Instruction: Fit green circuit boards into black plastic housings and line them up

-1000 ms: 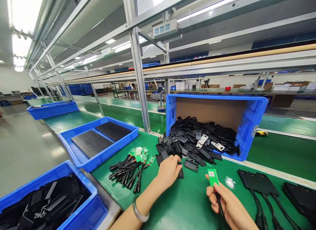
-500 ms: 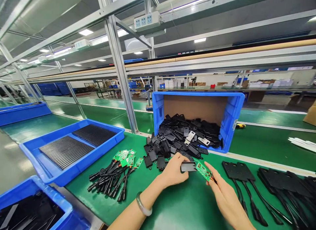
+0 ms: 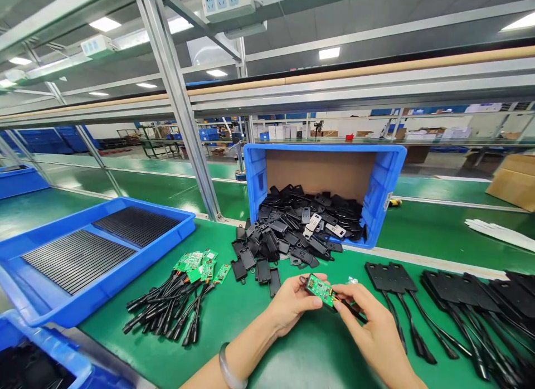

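"What's the biggest thing there?"

"The green table (image 3: 292, 364). On it, a deep blue bin (image 3: 326, 148) lies on its side, with a heap of black plastic parts (image 3: 288, 233) spilling from its mouth. A shallow blue tray (image 3: 137, 263) to the left holds two blocks of thin black strips."

"And smaller than those?"

"A bundle of cabled green boards (image 3: 171, 300) between the tray and the hands, and flat black units with cables (image 3: 390, 277) to the right."

"Where are the hands?"

"Both over the front of the table, close together. The left hand (image 3: 288, 308) has its grip closed around one end of a small black shell (image 3: 306, 278). The right hand (image 3: 368, 322) has thumb and fingers pinched at the wired end of a green board (image 3: 321, 290), its black cable (image 3: 354, 315) running beneath that hand."

"Which step is this?"

"I'd judge it to be fitting the board into the shell. The board lies face up along it, but I can't tell whether it is fully seated."

"What would the next move call for?"

"Likely a steady left grip, board edges lined up with the shell walls, and light pressure that spares the tiny coloured wires (image 3: 335, 298)."
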A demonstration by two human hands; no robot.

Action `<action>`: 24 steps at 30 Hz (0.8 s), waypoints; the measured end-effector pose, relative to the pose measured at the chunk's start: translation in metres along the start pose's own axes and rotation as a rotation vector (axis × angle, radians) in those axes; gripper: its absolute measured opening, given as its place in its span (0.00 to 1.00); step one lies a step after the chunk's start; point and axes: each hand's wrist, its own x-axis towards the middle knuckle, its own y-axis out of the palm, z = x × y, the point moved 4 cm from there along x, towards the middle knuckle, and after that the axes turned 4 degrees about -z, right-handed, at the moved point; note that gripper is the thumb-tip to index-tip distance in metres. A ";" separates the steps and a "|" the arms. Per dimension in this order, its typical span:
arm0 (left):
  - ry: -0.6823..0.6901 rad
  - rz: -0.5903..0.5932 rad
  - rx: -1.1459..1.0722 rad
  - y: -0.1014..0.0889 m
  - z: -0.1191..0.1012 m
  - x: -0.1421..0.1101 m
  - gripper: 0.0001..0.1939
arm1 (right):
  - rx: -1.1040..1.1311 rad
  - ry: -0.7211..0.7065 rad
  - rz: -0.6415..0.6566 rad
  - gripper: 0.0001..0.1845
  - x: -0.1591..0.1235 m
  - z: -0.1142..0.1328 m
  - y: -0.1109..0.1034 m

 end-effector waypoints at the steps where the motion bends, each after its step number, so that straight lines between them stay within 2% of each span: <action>1: 0.008 0.004 -0.005 0.001 0.001 -0.001 0.31 | 0.006 -0.005 -0.009 0.12 0.000 0.001 0.000; 5: 0.048 0.027 -0.022 0.001 0.002 -0.002 0.31 | -0.003 -0.045 -0.052 0.10 0.000 0.006 0.002; 9: 0.039 0.044 -0.056 0.003 0.004 -0.003 0.30 | -0.048 -0.146 -0.069 0.13 -0.003 0.008 0.006; 11: 0.034 0.020 -0.056 0.003 0.007 -0.003 0.28 | -0.085 -0.178 -0.048 0.15 -0.006 0.006 0.011; 14: 0.053 -0.082 -0.031 0.002 0.011 -0.001 0.23 | -0.114 -0.177 -0.001 0.16 -0.010 0.002 0.018; 17: 0.089 -0.191 0.004 0.001 0.015 0.001 0.21 | -0.074 -0.067 0.022 0.14 -0.011 -0.004 0.022; 20: 0.134 -0.218 0.046 0.000 0.014 0.000 0.22 | 0.009 0.166 0.053 0.12 -0.010 -0.014 0.024; 22: 0.170 -0.206 0.078 0.000 0.011 -0.001 0.22 | 0.038 0.304 0.190 0.14 -0.010 -0.018 0.028; 24: 0.206 -0.194 0.127 0.000 0.008 -0.002 0.22 | 0.036 0.367 0.318 0.19 -0.009 -0.017 0.031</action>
